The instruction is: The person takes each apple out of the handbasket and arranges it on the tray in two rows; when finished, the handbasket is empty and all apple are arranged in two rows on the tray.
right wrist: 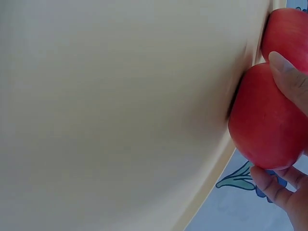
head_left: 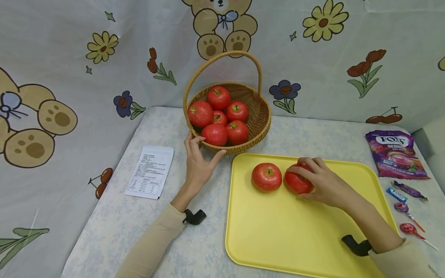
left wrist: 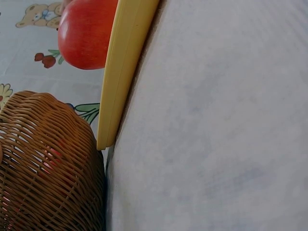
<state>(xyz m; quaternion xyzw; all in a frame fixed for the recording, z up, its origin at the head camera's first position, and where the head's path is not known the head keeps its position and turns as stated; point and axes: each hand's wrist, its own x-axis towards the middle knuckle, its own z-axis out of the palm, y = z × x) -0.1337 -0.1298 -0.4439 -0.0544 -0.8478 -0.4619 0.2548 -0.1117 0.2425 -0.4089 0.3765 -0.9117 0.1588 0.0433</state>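
Table, pale blue-and-white mottled top: carried all pieces. Tray, yellow, shallow, round-cornered: occupied the table's right part, its far left corner just beside the basket; its surface ran from two apples toward the near edge, the right forearm above its right side. Basket, round, brown woven wicker with arched handle: stood by the table's far edge, left of centre; six red apples gathered toward its left, leaving woven wall exposed at right.

Held apple, red, rounded, glossy: located near the tray's far edge; side smooth, of slightly uneven red; whether it touched the tray could not be told. Second apple, red, squat, with yellowish stem hollow: sat just left, toward the far left corner.

Right hand: part closed, thumb and fingers curved round the held apple. Left hand: thumb and fingers spread wide, touching the basket's near left rim.

Packet, white, printed: lay near the table's left edge. Bag, purple, FOX'S-labelled: lay near the far right corner.
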